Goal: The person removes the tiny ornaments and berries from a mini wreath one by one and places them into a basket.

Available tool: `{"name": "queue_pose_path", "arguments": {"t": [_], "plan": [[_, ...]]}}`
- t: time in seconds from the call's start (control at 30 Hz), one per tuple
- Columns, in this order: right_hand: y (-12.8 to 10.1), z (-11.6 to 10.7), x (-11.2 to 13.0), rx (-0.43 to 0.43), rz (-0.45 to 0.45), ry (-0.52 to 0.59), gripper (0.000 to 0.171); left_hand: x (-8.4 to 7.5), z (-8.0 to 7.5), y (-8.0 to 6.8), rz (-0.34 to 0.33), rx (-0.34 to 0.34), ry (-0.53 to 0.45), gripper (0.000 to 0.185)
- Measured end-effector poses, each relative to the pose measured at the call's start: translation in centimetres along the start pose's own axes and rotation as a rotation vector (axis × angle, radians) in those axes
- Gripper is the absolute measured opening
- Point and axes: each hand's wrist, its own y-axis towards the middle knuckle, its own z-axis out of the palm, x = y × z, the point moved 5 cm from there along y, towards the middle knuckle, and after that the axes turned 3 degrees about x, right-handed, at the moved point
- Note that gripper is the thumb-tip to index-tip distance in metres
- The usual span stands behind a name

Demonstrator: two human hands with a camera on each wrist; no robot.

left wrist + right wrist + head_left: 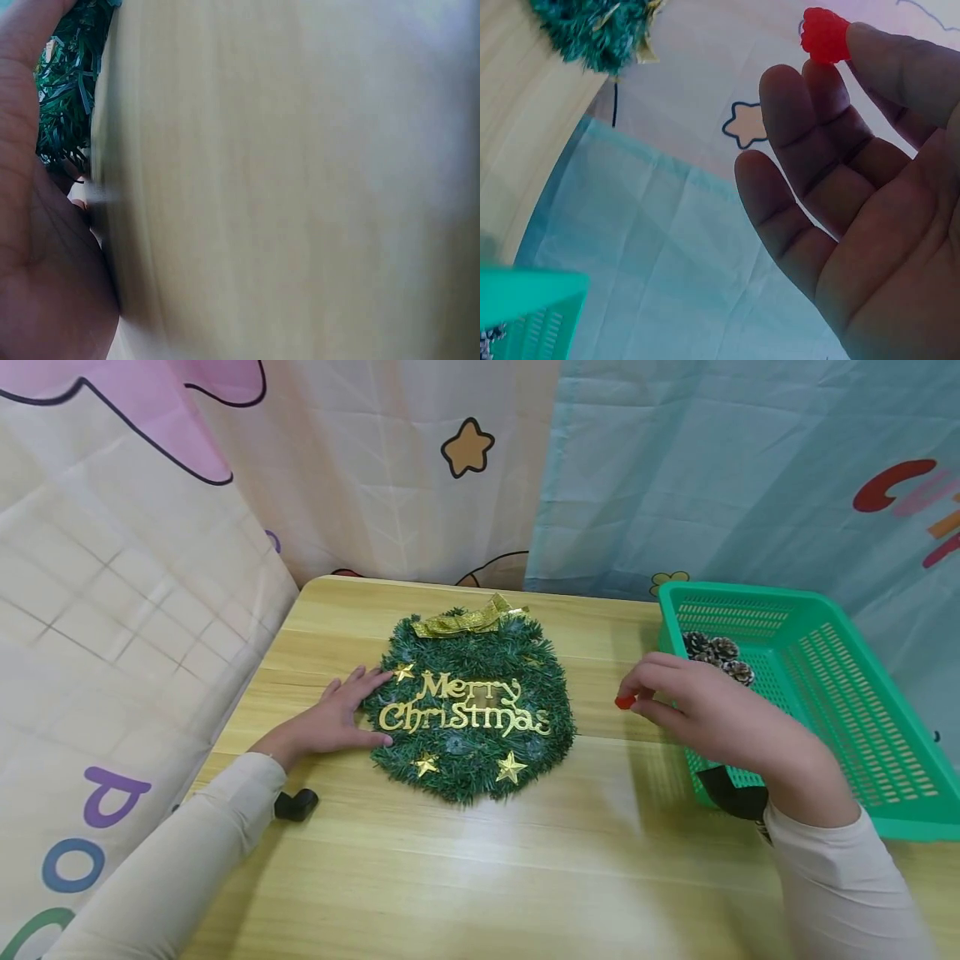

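Observation:
A round green tinsel wreath (480, 653) lies flat on the table, with gold "Merry Christmas" lettering (463, 718) across it. Small gold stars (511, 767) dot its greenery, and a gold ribbon bow (472, 622) sits at its far edge. My left hand (341, 714) rests at the wreath's left side, fingers spread and touching the tinsel. To the right of the wreath, my right hand (693, 706) pinches a small red raspberry (826, 35) between thumb and fingertips. The right wrist view shows its bumpy surface, with the other fingers loosely bent.
A green plastic basket (813, 595) stands at the table's right side, partly behind my right forearm. Several frosted pine cones (723, 648) lie in its far left corner. Printed curtains (405, 485) hang along the back and left edges of the wooden table (480, 868).

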Motion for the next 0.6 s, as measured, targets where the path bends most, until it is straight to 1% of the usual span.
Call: {"name": "queue_pose_path", "arguments": {"t": [0.13,0.2,0.3,0.43,0.53,0.6], "plan": [[-0.7,-1.0,-1.6,0.007,-0.001,0.018,0.023,0.1,0.0,0.1,-0.002,-0.001,0.005,0.108],[-1.0,-1.4,-2.6,0.028,0.022,0.042,0.021,0.1,0.0,0.1,-0.002,-0.002,0.006,0.108],[-1.5,-1.8,-4.1,0.082,0.090,0.082,0.018,0.1,0.1,0.1,0.001,0.000,0.006,0.108],[-2.5,-2.2,-6.0,0.172,0.211,0.178,0.010,0.0,0.1,0.1,0.008,0.000,0.007,0.107],[-3.1,-2.4,-7.3,0.214,0.262,0.252,0.006,0.0,0.1,0.1,0.007,-0.001,0.009,0.108],[-3.5,-2.4,-8.3,0.225,0.286,0.264,0.006,0.0,0.0,0.1,0.008,-0.002,0.009,0.107]]}}
